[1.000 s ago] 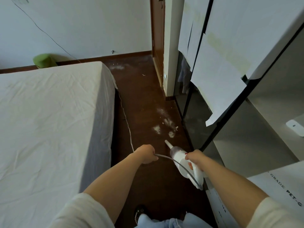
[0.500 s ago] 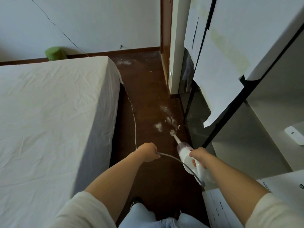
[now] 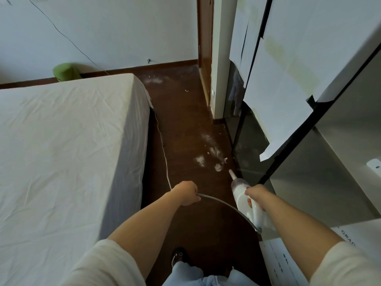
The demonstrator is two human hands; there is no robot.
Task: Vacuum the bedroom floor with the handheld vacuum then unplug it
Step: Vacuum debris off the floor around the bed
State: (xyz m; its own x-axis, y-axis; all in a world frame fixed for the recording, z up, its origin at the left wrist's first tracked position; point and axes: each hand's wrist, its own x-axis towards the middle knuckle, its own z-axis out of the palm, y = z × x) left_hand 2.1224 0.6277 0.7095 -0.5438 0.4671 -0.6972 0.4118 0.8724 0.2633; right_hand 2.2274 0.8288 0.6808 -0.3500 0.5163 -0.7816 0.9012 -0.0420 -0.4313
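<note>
My right hand (image 3: 258, 196) grips the white handheld vacuum (image 3: 241, 191), whose thin nozzle points forward and down, its tip just short of white dust patches (image 3: 208, 156) on the dark wooden floor (image 3: 185, 120). My left hand (image 3: 186, 193) grips the vacuum's white cord (image 3: 165, 157). From that hand the cord loops back to the vacuum's rear and also runs forward along the bed's side.
A bed (image 3: 68, 141) with a white sheet fills the left. A wardrobe with dark glass doors (image 3: 249, 145) covered in white paper stands on the right. More dust (image 3: 153, 80) lies near the far wall. A green object (image 3: 65, 71) sits behind the bed. A cardboard box (image 3: 288, 263) is at lower right.
The nozzle moved forward to the dust patches, then drew back a little to the right. The view tilted down slightly. Both hands keep their grips.
</note>
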